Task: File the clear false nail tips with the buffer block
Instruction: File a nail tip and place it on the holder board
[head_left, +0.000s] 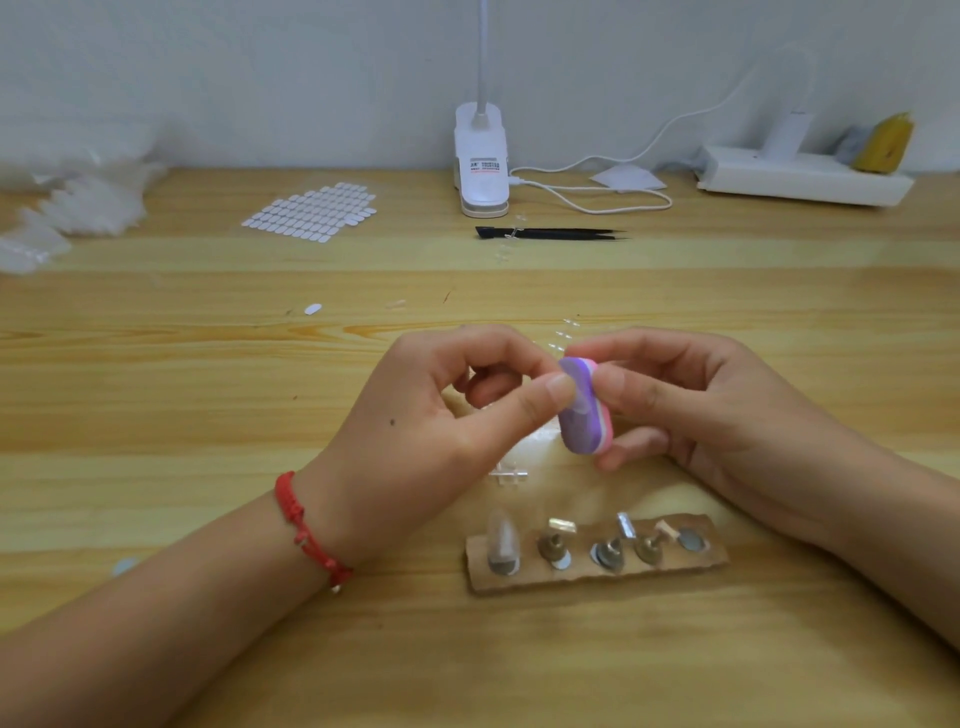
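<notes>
left hand (441, 415) fingers pinch tip (573, 375) against buffer (584, 415) | right hand (727, 415) fingers grip buffer | filing seemingly underway; loose tips (563, 338) on worktop (208, 415) probably remain

A white clip lamp (482, 171) stands at the back of the wooden table (208, 415), its cable (597, 200) looping right toward a white power strip (800, 176). Black tweezers (550, 234) lie just in front of the lamp. To their left is a sheet of white oval stickers (311, 212) and, farther left, a heap of clear plastic bags (78, 208).
</notes>
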